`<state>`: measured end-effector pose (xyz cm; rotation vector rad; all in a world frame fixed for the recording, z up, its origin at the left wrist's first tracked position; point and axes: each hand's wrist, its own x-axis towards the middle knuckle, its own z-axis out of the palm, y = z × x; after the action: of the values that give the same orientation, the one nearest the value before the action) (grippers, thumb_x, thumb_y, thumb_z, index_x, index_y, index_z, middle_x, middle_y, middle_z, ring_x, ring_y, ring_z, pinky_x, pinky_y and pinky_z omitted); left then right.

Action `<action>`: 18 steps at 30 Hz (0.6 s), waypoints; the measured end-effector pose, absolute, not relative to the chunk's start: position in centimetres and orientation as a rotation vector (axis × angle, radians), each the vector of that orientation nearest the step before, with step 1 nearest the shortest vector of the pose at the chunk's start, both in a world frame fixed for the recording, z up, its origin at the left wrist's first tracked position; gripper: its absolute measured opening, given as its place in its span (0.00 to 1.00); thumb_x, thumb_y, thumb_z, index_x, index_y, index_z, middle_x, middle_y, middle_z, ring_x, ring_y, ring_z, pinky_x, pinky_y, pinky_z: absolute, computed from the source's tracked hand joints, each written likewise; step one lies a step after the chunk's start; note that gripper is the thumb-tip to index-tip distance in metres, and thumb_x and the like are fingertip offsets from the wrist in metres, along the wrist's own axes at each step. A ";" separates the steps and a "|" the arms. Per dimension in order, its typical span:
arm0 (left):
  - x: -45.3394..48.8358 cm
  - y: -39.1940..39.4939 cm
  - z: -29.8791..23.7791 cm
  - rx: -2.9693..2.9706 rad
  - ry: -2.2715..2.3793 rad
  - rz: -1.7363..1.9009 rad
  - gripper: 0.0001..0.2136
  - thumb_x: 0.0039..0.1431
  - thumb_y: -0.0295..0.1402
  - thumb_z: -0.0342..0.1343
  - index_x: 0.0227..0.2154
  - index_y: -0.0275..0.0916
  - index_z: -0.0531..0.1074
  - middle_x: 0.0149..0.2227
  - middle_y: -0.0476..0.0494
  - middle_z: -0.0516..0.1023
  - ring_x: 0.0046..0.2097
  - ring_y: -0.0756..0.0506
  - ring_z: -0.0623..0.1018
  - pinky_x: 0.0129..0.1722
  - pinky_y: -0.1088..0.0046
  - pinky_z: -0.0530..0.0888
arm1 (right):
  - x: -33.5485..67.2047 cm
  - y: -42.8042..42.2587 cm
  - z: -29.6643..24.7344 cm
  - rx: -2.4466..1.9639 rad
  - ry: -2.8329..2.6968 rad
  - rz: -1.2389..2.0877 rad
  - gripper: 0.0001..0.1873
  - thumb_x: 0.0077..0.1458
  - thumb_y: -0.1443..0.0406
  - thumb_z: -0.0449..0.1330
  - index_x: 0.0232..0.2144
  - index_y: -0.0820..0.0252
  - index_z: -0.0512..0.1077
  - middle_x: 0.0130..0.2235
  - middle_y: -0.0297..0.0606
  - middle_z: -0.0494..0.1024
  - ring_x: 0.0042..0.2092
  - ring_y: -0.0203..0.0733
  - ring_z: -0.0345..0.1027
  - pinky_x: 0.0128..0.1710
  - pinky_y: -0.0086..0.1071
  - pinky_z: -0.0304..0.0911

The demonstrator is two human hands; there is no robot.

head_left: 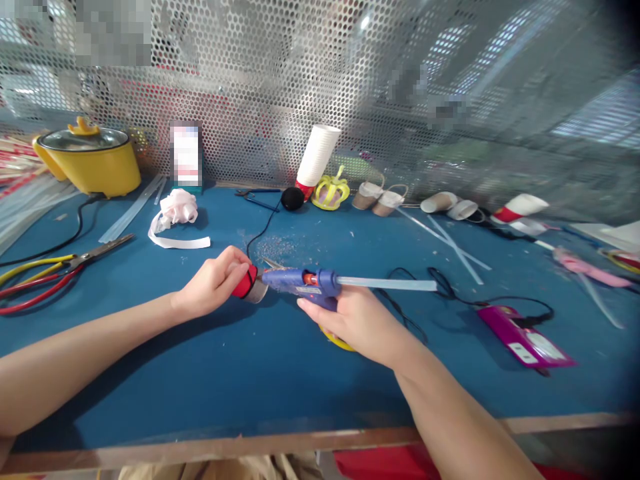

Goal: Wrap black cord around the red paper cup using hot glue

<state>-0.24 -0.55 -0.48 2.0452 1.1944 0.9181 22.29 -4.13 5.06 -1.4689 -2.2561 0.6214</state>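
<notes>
My left hand [214, 283] pinches a small red cup-like piece [246, 285] with a black band and a pale rim, held just above the table. A blue hot glue gun [305, 283] is gripped in my right hand [367, 320]. Its nozzle points left and meets or nearly meets the red piece; I cannot tell whether they touch. Out of the gun's rear sticks a long translucent glue stick [387, 284]. Below my right hand a yellow curved handle [337, 339] shows in part. Behind the nozzle lies a thin metal point, mostly hidden.
Scissors with red and yellow handles [65, 267] lie at left, near a yellow electric pot [93, 157] and a white ribbon bundle [177, 210]. At the back stand stacked paper cups [317, 157] and a yellow crown [331, 192]. A purple power strip [527, 337] with cords lies right.
</notes>
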 end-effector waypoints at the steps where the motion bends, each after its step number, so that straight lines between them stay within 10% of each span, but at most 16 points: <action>1: -0.2 -0.6 -0.5 2.048 1.194 0.916 0.11 0.60 0.37 0.40 0.36 0.36 0.62 0.28 0.47 0.74 0.28 0.50 0.71 0.29 0.75 0.67 | 22.3 -4.2 5.0 -1.466 -2.266 0.613 0.07 0.50 0.61 0.55 0.22 0.56 0.67 0.24 0.35 0.73 0.28 0.41 0.67 0.28 0.32 0.60; 18: -0.6 -0.6 -0.9 2.196 1.099 0.948 0.09 0.60 0.35 0.40 0.36 0.36 0.62 0.26 0.48 0.74 0.25 0.51 0.72 0.26 0.76 0.68 | 22.3 -4.1 5.7 -1.574 -2.183 0.831 0.10 0.51 0.62 0.53 0.20 0.59 0.63 0.15 0.28 0.65 0.17 0.33 0.59 0.19 0.27 0.56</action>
<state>-0.61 -0.57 -0.88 2.1956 1.0990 0.9477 22.29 -4.15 5.66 -1.5742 -2.1832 0.8312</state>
